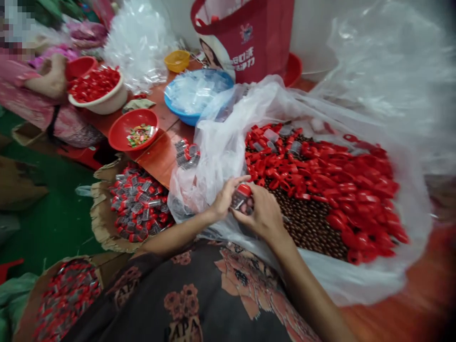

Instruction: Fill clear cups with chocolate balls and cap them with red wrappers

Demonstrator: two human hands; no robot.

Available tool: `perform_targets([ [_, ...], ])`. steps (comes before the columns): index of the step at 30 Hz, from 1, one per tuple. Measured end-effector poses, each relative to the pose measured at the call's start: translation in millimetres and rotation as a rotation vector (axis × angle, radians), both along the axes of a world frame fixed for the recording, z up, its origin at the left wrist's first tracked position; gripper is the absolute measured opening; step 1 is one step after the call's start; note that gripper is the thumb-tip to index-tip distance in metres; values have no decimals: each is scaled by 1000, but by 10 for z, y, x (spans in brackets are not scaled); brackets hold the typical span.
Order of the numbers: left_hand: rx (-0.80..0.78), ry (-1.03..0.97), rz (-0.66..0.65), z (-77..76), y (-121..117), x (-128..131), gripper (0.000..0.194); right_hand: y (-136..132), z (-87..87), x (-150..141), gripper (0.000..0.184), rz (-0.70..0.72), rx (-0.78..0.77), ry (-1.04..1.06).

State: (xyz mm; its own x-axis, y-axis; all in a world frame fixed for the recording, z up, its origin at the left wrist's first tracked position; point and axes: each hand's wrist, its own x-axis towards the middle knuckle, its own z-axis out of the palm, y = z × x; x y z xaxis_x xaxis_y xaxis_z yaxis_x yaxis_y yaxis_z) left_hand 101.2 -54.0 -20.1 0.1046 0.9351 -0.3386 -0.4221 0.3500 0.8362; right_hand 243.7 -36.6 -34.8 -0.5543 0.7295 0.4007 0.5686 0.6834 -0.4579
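Note:
Between my two hands is a small clear plastic container [243, 201] with a red top and round brownish pieces inside. My left hand [225, 195] grips it from the left, its fingers partly hidden. From the other side my right hand [264, 209] closes round it, thumb underneath. Just to the right, a large clear plastic bag [228, 142] lies spread open. It holds a heap of red plastic parts [356, 190] and many small dark brown balls [309, 223]. A few clear cups [271, 135] lie on the red parts.
A carton [101, 209] of filled red-and-clear containers stands left; another carton [30, 304] is lower. On the table are a red bowl [116, 133], a blue basin [185, 116] of clear plastic pieces and a white tub [107, 105]. A red bag [263, 42] stands behind. A co-worker's arm [50, 83] shows left.

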Motion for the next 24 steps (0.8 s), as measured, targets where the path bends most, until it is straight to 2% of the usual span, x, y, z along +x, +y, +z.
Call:
perform_targets([
  [2, -57, -81, -5, -36, 45, -7, 71, 31, 5, -38, 62, -9, -32, 22],
  [5, -92, -76, 10, -82, 35, 20, 71, 41, -25, -49, 60, -3, -2, 10],
  [11, -45, 34, 34, -98, -45, 34, 79, 15, -110, -40, 52, 8, 75, -9],
  [15, -42, -35, -10, -81, -49, -41, 86, -1, -148, -71, 57, -11, 15, 42],
  [18, -36, -71, 3, -121, -79, -74, 72, -26, -158, -88, 64, -15, -38, 83],
  [21, 1, 10, 67, -212, -126, -62, 53, -48, -139, -74, 73, -4, -34, 52],
  [24, 57, 37, 81, -252, -159, -41, 43, -54, -99, -30, 75, -10, -37, 12],
])
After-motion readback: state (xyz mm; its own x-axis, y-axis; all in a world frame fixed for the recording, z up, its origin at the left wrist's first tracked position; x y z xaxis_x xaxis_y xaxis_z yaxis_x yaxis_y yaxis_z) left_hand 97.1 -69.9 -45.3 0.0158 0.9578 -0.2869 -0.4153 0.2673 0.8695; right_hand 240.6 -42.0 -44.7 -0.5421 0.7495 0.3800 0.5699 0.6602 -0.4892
